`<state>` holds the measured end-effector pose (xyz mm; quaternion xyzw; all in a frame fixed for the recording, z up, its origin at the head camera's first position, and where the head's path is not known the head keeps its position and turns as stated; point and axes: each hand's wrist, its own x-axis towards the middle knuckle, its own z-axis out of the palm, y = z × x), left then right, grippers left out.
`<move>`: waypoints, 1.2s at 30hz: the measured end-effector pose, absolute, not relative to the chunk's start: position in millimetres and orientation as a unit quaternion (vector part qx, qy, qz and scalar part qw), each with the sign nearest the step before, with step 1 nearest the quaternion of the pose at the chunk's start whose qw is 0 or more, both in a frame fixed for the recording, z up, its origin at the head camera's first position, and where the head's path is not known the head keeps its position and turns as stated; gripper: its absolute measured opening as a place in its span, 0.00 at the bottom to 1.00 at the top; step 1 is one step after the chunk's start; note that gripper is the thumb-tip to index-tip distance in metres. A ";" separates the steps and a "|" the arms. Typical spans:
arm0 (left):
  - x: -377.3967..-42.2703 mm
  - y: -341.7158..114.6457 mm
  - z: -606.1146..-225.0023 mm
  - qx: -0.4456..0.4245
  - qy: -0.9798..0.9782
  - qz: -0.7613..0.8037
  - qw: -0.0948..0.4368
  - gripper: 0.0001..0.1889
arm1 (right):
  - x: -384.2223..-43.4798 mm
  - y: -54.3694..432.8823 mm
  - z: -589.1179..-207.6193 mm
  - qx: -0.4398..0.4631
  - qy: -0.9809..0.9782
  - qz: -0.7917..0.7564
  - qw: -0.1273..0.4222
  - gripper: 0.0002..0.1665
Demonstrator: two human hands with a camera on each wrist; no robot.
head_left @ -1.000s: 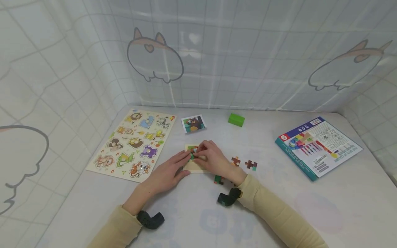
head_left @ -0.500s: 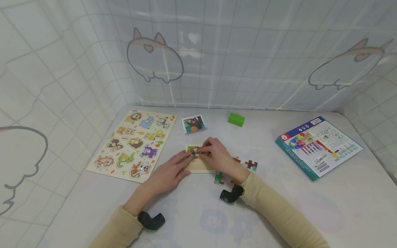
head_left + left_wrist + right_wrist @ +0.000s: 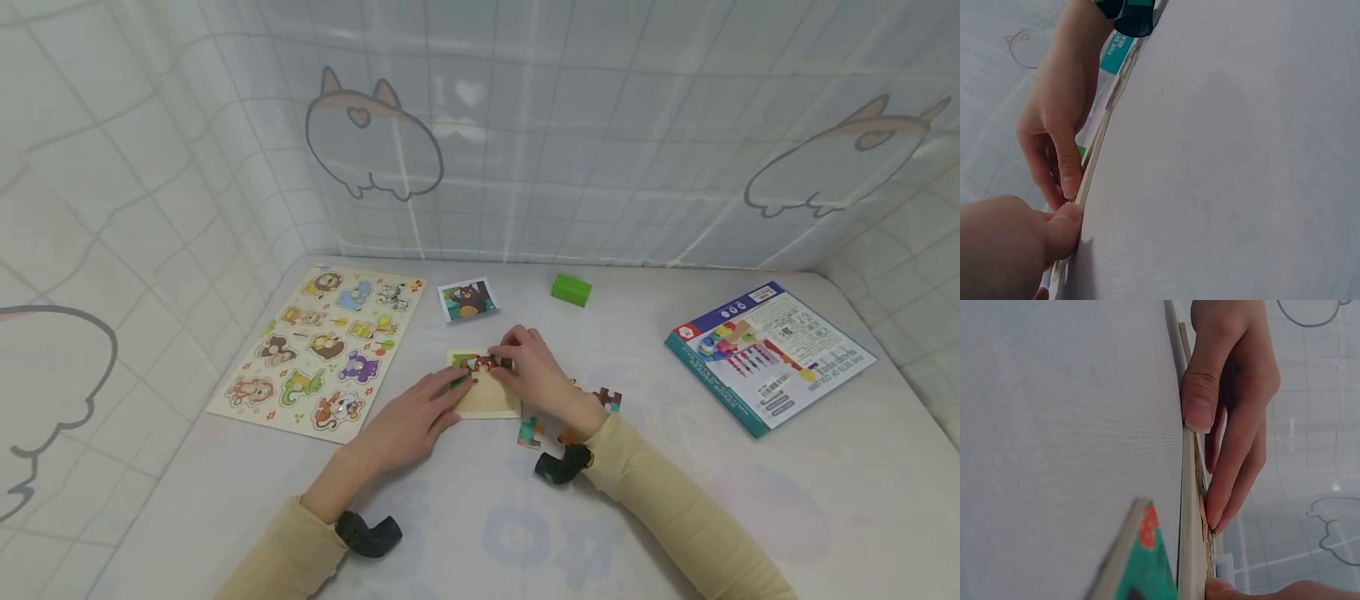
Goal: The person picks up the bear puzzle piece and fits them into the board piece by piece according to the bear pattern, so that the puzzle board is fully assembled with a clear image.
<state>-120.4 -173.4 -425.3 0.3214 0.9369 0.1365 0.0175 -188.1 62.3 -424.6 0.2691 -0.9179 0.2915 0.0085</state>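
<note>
Thumb and fingertips of the right hand [image 3: 540, 375] come together on a dark brown puzzle piece [image 3: 506, 363] at the wooden tray's far right corner. Less closed, the left hand [image 3: 408, 425] lies with its fingers fairly straight over the tray's left side, fingertips on pieces laid there, thumb at the near left corner.

Nearest to the body, a teal piece [image 3: 530, 432] and an orange piece [image 3: 570, 437] lie loose just off the tray's near right corner, the orange one partly hidden by the right wrist. The wooden tray [image 3: 491, 400] sits mid-table, bare wood along its near half, fitted pieces [image 3: 480, 363] along its far edge.

Open tabletop runs between the right forearm and the box [image 3: 772, 358] near the table's right edge. To the left, the animal board [image 3: 318, 354] lies near the tray, reaching toward the table's far left corner. Farthest, the bear card [image 3: 468, 300] and green block [image 3: 572, 290] lie near the back edge, well apart.
</note>
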 end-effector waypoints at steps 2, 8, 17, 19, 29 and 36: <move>-119.6 -173.0 -424.8 0.324 0.936 0.134 0.012 0.27 | -188.2 62.1 -425.2 0.271 -0.917 0.293 0.010 0.19; -118.1 -172.2 -422.3 0.322 0.937 0.135 0.021 0.27 | -188.6 61.5 -425.7 0.274 -0.916 0.291 0.018 0.19; -119.7 -173.5 -424.0 0.314 0.937 0.155 0.025 0.27 | -188.3 60.9 -424.2 0.273 -0.917 0.289 0.017 0.19; -119.8 -173.2 -424.4 0.313 0.937 0.155 0.024 0.27 | -188.1 61.0 -423.8 0.272 -0.918 0.287 0.015 0.19; -119.5 -171.8 -423.6 0.301 0.938 0.168 0.042 0.28 | -188.1 61.1 -424.1 0.267 -0.922 0.282 0.007 0.19; -119.9 -171.9 -424.8 0.298 0.937 0.179 0.046 0.28 | -188.0 63.2 -424.5 0.268 -0.920 0.285 0.002 0.19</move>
